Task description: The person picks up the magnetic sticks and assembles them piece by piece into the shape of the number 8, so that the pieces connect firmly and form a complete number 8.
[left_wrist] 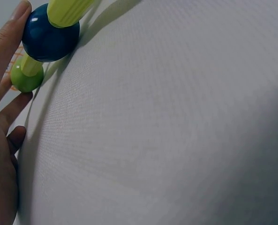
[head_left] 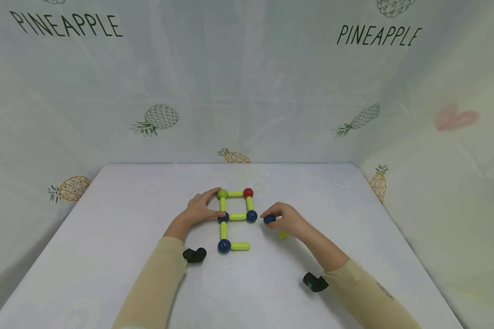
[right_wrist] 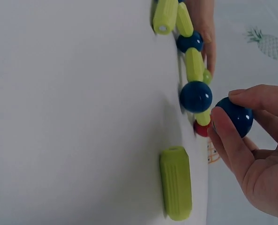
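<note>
A flat figure of yellow-green rods [head_left: 237, 217] and balls lies mid-table. It has a green ball [head_left: 222, 194], a red ball [head_left: 248, 192] and three blue balls, one at the bottom left [head_left: 224, 246]. My left hand [head_left: 207, 205] rests at the figure's left side, with the index fingertip on the green ball [left_wrist: 26, 77] and the thumb against a blue ball [left_wrist: 49, 40]. My right hand [head_left: 281, 219] pinches a loose blue ball [right_wrist: 239, 117] just right of the figure's blue corner ball [right_wrist: 196, 97]. A loose yellow-green rod [right_wrist: 176, 183] lies on the table under that hand.
The white table [head_left: 107, 237] is walled by pale pineapple-print cloth [head_left: 156, 119] at the back and both sides. Black wrist cameras [head_left: 195, 254] sit on both beige sleeves.
</note>
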`<state>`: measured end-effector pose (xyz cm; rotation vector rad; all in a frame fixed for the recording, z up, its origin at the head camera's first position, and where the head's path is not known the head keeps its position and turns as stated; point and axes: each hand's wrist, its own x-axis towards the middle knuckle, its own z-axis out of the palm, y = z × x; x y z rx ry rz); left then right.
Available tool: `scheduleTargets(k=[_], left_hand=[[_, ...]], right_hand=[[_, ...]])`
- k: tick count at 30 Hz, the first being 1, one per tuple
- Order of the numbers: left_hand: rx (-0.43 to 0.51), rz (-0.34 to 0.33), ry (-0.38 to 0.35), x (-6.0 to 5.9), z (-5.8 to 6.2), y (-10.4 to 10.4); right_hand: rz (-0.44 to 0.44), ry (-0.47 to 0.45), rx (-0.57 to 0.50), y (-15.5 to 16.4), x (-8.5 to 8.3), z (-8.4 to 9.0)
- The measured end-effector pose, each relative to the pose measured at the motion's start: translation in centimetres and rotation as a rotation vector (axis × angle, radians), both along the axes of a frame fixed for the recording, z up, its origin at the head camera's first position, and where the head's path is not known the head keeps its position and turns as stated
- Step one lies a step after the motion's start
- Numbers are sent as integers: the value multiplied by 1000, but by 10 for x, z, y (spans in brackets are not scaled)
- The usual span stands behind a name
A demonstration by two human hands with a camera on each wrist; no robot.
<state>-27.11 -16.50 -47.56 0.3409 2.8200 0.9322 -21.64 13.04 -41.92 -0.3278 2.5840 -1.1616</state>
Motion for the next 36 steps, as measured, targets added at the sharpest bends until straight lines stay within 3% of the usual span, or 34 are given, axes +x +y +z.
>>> scheduleTargets(k=[7,24,36], left_hand=[[1,3,-2,0,0,0],[-16,-1,1,0,0,0],[-11,-10,1,-1,1,0]], right_hand=[[77,18,-2,-6,9,-6],[169,-22,-6,-19,22,-15],[177,-20,55,-27,26,-22]])
